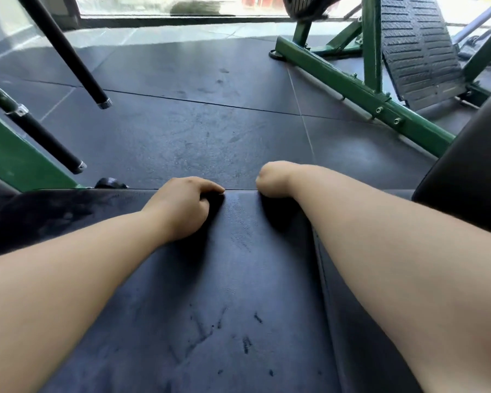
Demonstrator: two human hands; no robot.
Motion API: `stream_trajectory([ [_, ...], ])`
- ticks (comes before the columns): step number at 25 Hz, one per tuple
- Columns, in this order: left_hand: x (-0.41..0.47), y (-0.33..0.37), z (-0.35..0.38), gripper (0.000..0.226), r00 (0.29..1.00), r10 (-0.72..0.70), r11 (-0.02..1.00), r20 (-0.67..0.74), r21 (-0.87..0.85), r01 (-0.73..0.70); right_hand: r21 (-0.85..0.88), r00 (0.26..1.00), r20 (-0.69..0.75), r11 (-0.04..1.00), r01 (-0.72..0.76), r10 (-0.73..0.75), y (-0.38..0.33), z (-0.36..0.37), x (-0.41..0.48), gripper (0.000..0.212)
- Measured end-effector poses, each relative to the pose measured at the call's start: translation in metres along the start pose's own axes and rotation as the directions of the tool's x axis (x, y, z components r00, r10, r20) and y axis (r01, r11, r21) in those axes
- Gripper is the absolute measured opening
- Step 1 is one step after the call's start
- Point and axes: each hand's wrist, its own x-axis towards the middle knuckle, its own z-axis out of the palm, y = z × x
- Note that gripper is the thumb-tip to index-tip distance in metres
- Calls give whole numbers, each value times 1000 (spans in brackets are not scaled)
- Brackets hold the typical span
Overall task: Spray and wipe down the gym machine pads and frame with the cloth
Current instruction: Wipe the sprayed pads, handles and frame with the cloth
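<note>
**At the Pad's Far Edge, Both Grips Down**

Across the near centre of the scene lay the black pad (238, 279) of the gym machine, a broad padded surface with both bare forearms stretched out over it. The left grip (182, 207) rested at the pad's far edge, knuckles up, its fingers curled down onto that edge with the forefinger lying along the rim. Whether anything lay under the palm could not be told. The right grip (272, 180) sat just to the right of it, near but apart, with the wrist bent down over the same far edge. Its fingers were hidden behind the rim, so whether it was open or closed could not be told.

Dark scuff marks (210, 327) showed on the near part of the pad, and a paler sheen ran between the two grips. A second black pad (465, 171) rose at the right edge.

Beyond the pad lay the dark rubber floor (196, 123), laid in large tiles. At the far right stood the green frame (352, 89), running diagonally across the floor, with a ribbed black footplate (417, 49) leaning on it. At the left, another green frame part (17, 160) stood beside the pad, and two black bars (65, 52) slanted down above it. A bright window ran along the far side.
</note>
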Motion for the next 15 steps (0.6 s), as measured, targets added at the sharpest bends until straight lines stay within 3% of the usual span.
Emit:
stream_trajectory([
  [2,8,-1,-5,50,995,-82,973,-54,-221,68,263,993,20,959,108,-118,-26,-2,7,38],
  [3,20,2,-8,50,993,-104,944,-64,-321,78,456,991,-3,882,120,-134,-26,-5,8,38],
  [5,46,14,-6,45,994,-103,872,48,-477,113,798,995,40,603,25,-94,-10,-12,2,36],
  [6,59,21,0,40,989,-69,861,128,-494,124,871,993,78,491,-26,-86,3,-14,2,32],
  [7,68,30,8,36,975,-20,894,221,-433,116,866,997,68,498,-35,-48,17,-16,4,27],
  [9,82,55,22,34,905,-20,987,426,-136,86,506,985,-137,862,-21,105,45,-14,8,30],
  [10,87,62,25,37,874,-62,998,483,2,69,312,947,-279,948,-67,158,55,-8,10,36],
  [12,85,57,22,45,838,-114,992,533,110,64,88,928,-314,980,-179,198,62,3,6,37],
  [15,87,-4,-2,22,805,-213,957,553,286,56,-51,984,-109,987,-150,144,42,14,2,42],
])
